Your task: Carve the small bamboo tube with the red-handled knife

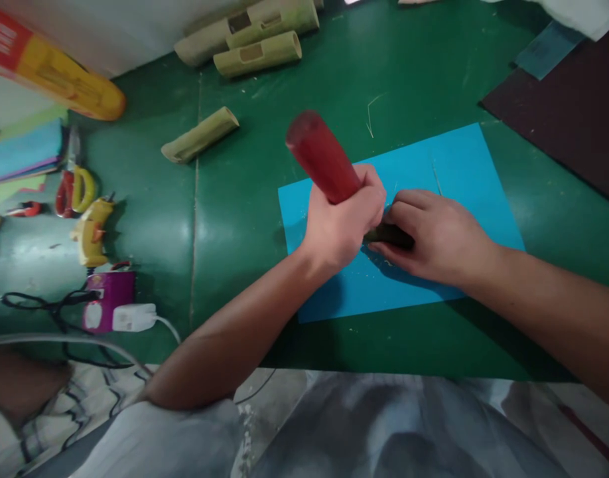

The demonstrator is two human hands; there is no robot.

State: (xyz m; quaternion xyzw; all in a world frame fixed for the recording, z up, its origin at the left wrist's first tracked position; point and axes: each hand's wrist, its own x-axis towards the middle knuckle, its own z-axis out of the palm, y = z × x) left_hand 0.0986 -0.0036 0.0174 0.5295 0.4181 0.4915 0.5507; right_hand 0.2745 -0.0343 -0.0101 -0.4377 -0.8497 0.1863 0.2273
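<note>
My left hand (pixel 340 229) is closed in a fist around a tool with a thick red cylindrical handle (pixel 327 159). The handle leans up to the left; the tool's working end is hidden below the fist. Beside it, my right hand (pixel 436 229) grips a short, dark greenish-brown tube-like piece (pixel 393 234), perhaps bamboo, between thumb and fingers. The two hands almost meet at that piece, and I cannot tell whether the tool touches it. Beneath both lies a blue sheet (pixel 329 299), sprinkled with small light shavings.
Bamboo tubes with cut openings (pixel 259 56) lie at the back; another bamboo piece (pixel 200 136) rests nearer. On the left are scissors (pixel 74 182), a yellow glue gun (pixel 93 232), a purple power block (pixel 108 299) with cables, and coloured papers (pixel 26 151). A dark sheet (pixel 563 109) is at right.
</note>
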